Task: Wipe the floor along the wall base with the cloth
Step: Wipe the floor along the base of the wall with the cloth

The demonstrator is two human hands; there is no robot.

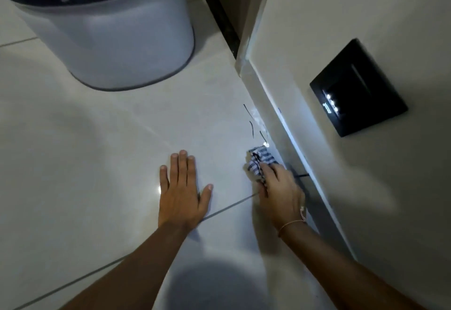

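A crumpled blue-and-white striped cloth (258, 162) lies pressed on the pale tiled floor (97, 163), right beside the white skirting (288, 124) at the wall base. My right hand (280, 187) grips the cloth's near end, its fingers closed on the fabric. My left hand (181, 187) rests flat on the floor with fingers spread, about a hand's width left of the cloth. Thin dark marks (252, 124) streak the tile just beyond the cloth, close to the skirting.
A large grey bin (122, 41) with a dark lid marked JOYO stands on the floor at the far left. A black socket plate (358, 87) with small lights sits low on the wall. A dark door frame (219, 9) runs back beyond the wall corner.
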